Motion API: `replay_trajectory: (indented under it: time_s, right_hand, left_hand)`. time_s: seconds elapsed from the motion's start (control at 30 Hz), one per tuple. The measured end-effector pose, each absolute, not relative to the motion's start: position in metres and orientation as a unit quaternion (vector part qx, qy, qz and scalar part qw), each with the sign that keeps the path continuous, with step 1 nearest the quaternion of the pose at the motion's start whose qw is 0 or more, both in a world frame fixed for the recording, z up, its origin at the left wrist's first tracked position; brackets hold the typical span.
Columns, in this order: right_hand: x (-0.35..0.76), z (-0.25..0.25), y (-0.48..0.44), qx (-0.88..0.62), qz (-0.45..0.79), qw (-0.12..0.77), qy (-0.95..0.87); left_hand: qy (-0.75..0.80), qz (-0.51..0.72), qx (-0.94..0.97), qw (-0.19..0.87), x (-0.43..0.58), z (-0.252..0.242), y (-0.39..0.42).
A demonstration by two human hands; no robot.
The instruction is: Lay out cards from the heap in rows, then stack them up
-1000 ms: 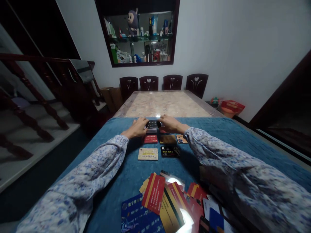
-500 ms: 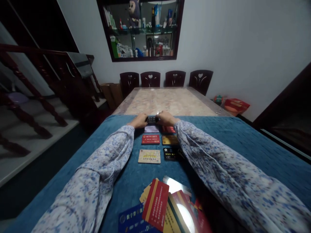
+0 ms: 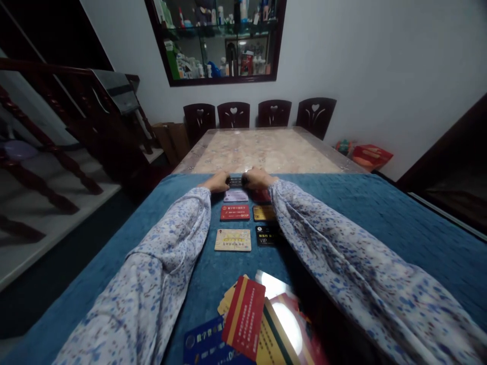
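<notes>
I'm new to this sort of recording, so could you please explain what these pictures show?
There is no machine: a camera worn on the person's head looks forward and down past patterned sleeves to their bare left hand and right hand. These are at opposite ends of a black card; whether it is lifted is unclear. A blue cloth covers the near part of the table. On it, left of a gold card and a black VIP card, lie a lilac card, a red card and a cream card, from far to near. A loose pile of cards lies closest to the camera.
</notes>
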State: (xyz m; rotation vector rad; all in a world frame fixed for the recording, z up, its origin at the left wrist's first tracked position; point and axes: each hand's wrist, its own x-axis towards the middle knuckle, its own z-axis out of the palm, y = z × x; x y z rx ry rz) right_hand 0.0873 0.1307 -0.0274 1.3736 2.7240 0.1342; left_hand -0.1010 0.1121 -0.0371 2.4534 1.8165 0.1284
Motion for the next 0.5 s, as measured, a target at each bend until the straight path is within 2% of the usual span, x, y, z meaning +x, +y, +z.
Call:
replay_trajectory:
  time_s: [0.5]
  right_hand:
    - [0.0882, -0.0288, 0.1276, 0.453, 0.049, 0.031, 0.89]
  left_hand:
    - [0.606, 0.038, 0.79, 0.087, -0.0992, -0.0365, 0.116]
